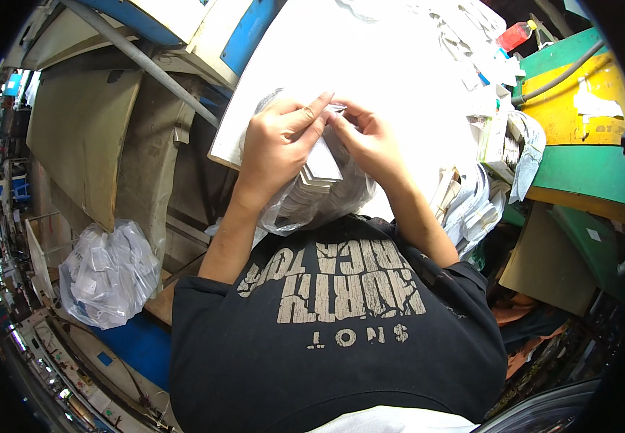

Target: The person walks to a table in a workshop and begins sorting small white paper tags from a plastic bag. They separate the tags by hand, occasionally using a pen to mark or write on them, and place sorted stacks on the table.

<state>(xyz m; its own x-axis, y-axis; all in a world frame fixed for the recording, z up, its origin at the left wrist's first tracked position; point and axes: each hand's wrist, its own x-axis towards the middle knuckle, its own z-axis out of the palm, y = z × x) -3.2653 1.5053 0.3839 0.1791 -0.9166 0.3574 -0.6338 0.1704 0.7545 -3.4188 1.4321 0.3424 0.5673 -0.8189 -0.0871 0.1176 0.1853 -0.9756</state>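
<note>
A clear plastic bag (pixel 348 189) stands against my front at the near edge of the white table, between my forearms. Inside it sits a stack of flat white pieces (pixel 321 167), with edges fanned toward me. My left hand (pixel 283 137) and my right hand (pixel 364 138) meet just above the bag. Both have bent fingers, with thumbs and fingertips pinched together on what looks like a gathered bit of the bag's film. The fingers partly cover that bit, so its exact shape is hidden.
The white table (pixel 399 72) is brightly lit. On its right side lie piled white pieces (pixel 471 206) and an open carton (pixel 496 133). Farther right are a red bottle (pixel 517 35) and a green-yellow machine (pixel 579 169). Another filled plastic bag (pixel 110 274) sits at lower left.
</note>
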